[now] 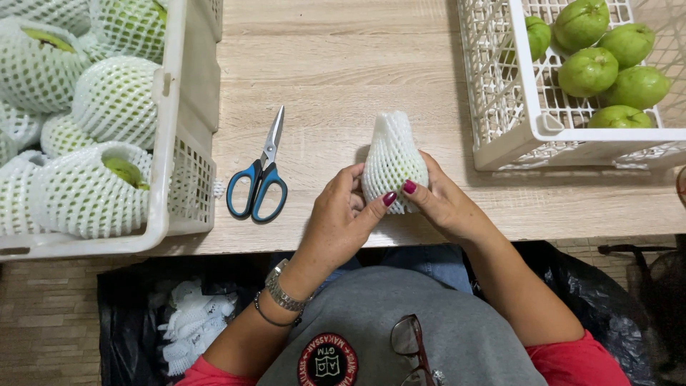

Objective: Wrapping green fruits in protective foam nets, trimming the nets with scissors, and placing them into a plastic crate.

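**Count on the table**

Two hands: left (336, 218), right (444, 204), with one netted fruit (392, 161) between them. One pair of scissors (259, 179) at 9 o'clock from it. Two crates: left crate (179, 129) at 10 o'clock, with about six wrapped fruits; right crate (500, 107) at 2 o'clock, with six bare guavas (587, 71).

Beside the matt, pale wood-grain table (343, 57), scissors (259, 175) show shiny metal blades and glossy blue plastic handles, near the soft white foam-net sleeve (391, 154) and white plastic crates (500, 107).
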